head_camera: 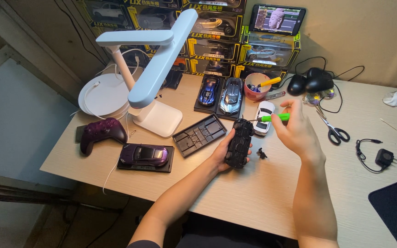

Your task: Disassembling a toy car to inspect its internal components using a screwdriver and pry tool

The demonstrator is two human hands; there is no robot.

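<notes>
Pale wooden worktop point(253, 197), crowded with model cars: at its centre the left hand point(224, 154) is clamped around a black toy car chassis point(239, 143), held underside-up just above the surface, while the right hand point(297, 133) pinches a green-handled screwdriver point(272, 118), tip at the chassis's far end. The chassis looks stiff, light and probably hard plastic, best gripped along its flanks. A white car body point(264, 117) lies just behind; scissors point(331, 128) rest to the right.

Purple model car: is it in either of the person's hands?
No. The purple car sits on its black base on the desk, while the left hand holds a black car and the right hand a green screwdriver.
</notes>
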